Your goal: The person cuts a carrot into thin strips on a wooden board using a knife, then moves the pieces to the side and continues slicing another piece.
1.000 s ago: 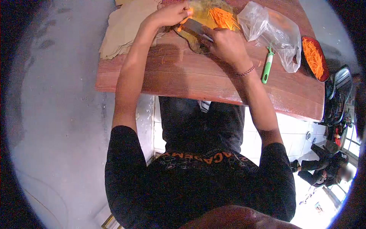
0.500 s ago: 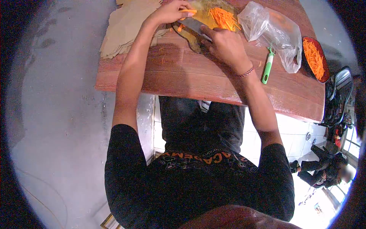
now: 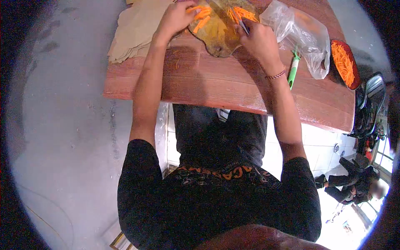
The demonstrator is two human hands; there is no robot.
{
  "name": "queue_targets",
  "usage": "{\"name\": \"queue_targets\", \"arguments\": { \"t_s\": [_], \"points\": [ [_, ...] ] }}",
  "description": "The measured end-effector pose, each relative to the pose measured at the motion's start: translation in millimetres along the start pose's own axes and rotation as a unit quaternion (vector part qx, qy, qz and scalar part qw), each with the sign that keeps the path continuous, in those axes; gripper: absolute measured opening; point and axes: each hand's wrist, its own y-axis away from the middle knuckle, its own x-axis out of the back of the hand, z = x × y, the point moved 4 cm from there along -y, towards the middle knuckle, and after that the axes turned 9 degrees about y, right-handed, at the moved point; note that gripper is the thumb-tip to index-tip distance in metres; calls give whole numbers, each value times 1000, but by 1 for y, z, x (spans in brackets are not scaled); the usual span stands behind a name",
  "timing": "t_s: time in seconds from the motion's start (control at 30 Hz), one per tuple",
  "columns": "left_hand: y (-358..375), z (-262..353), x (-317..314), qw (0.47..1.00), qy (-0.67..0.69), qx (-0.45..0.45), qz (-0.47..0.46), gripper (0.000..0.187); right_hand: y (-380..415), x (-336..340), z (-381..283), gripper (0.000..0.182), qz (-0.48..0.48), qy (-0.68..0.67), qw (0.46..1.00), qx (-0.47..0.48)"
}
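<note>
My left hand (image 3: 177,18) is at the left side of a worn wooden cutting board (image 3: 218,48), its curled fingertips on a loose bunch of carrot strips (image 3: 203,21). My right hand (image 3: 260,41) grips a knife (image 3: 244,27) by its handle. The dark blade points up and left across the board and is hard to make out. Beside the blade, on the right of the board, lies a pile of shredded carrot (image 3: 246,13).
Brown paper sheets (image 3: 135,31) lie at left. A clear plastic bag (image 3: 298,37), a green and white peeler (image 3: 294,68) and a dark bowl (image 3: 354,86) of shredded carrot (image 3: 342,62) are at right. Another person (image 3: 354,181) sits in the background.
My right hand has moved right with the knife, whose blade is now by the shredded pile. My left hand has shifted slightly, and the carrot beside it is now spread in strips.
</note>
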Motion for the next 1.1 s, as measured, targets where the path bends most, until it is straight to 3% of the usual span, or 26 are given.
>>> {"name": "queue_targets", "arguments": {
  "t_s": [0.03,0.1,0.17,0.3,0.37,0.5,0.57,0.7,0.8,0.87,0.9,0.97,1.0,1.1],
  "points": [
    [2,-4,-6,997,-3,62,-35,33,0,-2,2,31,-7,5,1000,-10],
    [2,-9,-8,999,8,42,-28,35,1,-4,4,31,-11,4,1000,-14],
    [0,-14,-9,999,-18,-39,5,34,1,-3,2,31,-14,2,1000,-18],
    [-1,-11,-9,999,2,-51,-1,34,1,-4,2,31,-30,6,999,-23],
    [-1,-12,-10,998,40,34,-34,33,1,-7,4,31,-29,14,999,-22],
    [-2,-7,-5,1000,12,11,-21,34,1,-5,2,31,-41,9,999,-22],
    [-2,-4,0,996,-17,73,-41,35,2,-2,-1,31,-43,5,999,-22],
    [-2,-7,2,998,-5,58,-32,37,1,2,-3,35,-14,-28,1000,0],
    [4,6,-9,993,119,13,14,37,-1,6,-1,37,-30,-47,998,-27],
    [17,35,-27,942,302,128,-68,34,-2,8,0,37,-57,-56,995,-55],
    [17,32,-41,942,304,128,-68,34,-3,9,0,37,-57,-59,995,-54],
    [18,19,-72,971,205,97,-70,33,-2,8,1,36,-58,-61,995,-53],
    [24,41,-58,988,122,75,-61,36,-2,7,1,37,-50,-64,995,-49],
    [25,40,-59,990,46,116,-68,42,-4,3,5,39,-62,-58,995,-58]
  ]
}}
